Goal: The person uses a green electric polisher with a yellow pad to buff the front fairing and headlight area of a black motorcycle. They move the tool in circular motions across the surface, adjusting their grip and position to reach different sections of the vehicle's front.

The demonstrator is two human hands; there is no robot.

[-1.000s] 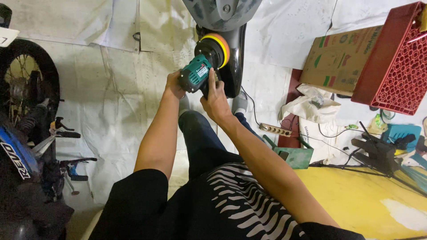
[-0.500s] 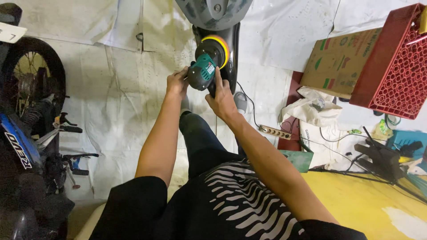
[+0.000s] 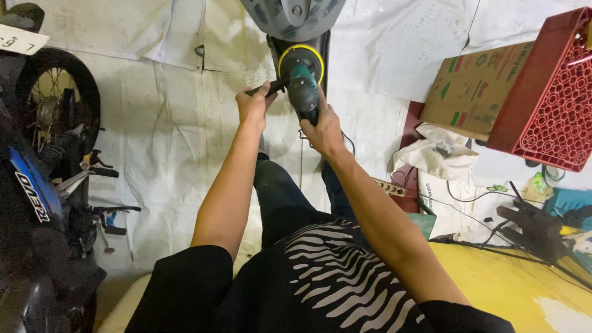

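Polisher (image 3: 304, 86) lies lengthwise away from the body, right hand (image 3: 324, 129) clasping its rear, left hand (image 3: 254, 105) fisted on the side handle (image 3: 266, 89), pad against the dark panel (image 3: 324, 46)

Place: motorcycle repair workshop | Evidence: parked motorcycle (image 3: 43, 185) at left, sheet-covered floor (image 3: 154, 148), red crate (image 3: 549, 98) upper right, cables.

The polisher (image 3: 303, 83) sits at 12 o'clock, against the scooter panel (image 3: 295, 18). The motorcycle (image 3: 43, 185) stands at 9 o'clock. The cardboard box (image 3: 472, 89) and crate (image 3: 546, 98) lie at 2 o'clock, the power strip (image 3: 390, 187) at 3 o'clock.
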